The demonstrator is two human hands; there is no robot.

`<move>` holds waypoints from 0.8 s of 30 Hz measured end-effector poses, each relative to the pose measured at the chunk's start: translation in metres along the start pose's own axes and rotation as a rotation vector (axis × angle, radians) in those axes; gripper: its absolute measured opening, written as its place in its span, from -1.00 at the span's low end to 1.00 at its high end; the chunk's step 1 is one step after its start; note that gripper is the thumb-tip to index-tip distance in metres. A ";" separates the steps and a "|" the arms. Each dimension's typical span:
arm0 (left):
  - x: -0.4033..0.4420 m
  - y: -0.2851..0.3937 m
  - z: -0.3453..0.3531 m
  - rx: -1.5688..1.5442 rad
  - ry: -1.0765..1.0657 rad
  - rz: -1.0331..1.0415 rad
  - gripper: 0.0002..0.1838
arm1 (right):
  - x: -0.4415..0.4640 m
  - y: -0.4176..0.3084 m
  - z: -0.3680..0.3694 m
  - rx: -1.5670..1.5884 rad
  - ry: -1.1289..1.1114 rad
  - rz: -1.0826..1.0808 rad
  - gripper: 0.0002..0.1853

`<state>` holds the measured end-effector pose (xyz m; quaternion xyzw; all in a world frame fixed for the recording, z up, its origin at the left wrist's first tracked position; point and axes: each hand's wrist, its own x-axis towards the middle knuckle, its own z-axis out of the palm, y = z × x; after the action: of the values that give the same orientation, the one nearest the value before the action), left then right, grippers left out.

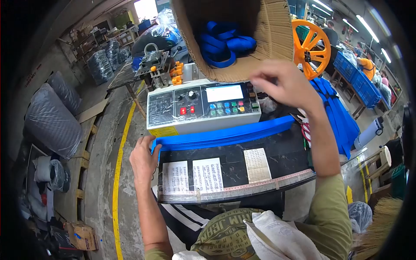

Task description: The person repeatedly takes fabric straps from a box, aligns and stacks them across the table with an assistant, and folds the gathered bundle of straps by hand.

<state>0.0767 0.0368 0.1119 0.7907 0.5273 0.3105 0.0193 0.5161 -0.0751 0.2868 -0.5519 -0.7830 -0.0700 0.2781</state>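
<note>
A long stack of blue strips (225, 133) lies across the black work board (229, 162), against the front of a control machine (173, 110). My left hand (144, 157) grips the stack's left end between thumb and fingers. My right hand (279, 82) is raised in front of the cardboard box (271, 34), above the machine's right side. Its fingers are curled and thumb and fingertips come close together; whether something thin is between them cannot be made out. Inside the box lie loops of blue webbing (225, 43).
Scissors with red handles (306, 130) lie right of the strips. Paper sheets (208, 174) and a measuring tape (260, 185) are on the board. An orange wheel (311, 48) and hanging blue straps (338, 115) stand at right. People work in the far right background.
</note>
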 end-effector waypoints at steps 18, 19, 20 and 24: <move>-0.070 0.109 -0.011 -2.039 -0.729 -0.157 -0.38 | -0.075 -0.132 0.038 0.571 -0.268 -0.135 -0.83; -0.074 0.107 -0.006 -2.195 -0.780 -0.210 -0.35 | -0.084 -0.124 0.038 0.576 -0.276 -0.122 -0.83; -0.076 0.103 -0.007 -2.198 -0.791 -0.228 -0.35 | -0.096 -0.112 0.038 0.657 -0.388 0.128 -0.81; -0.078 0.056 -0.010 -1.639 -0.261 -0.487 -0.55 | -0.164 -0.016 0.067 0.968 -0.465 0.617 -0.80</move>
<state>0.0976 -0.0571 0.1030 0.4219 0.2853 0.4866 0.7098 0.5160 -0.1885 0.1502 -0.5649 -0.5704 0.4990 0.3263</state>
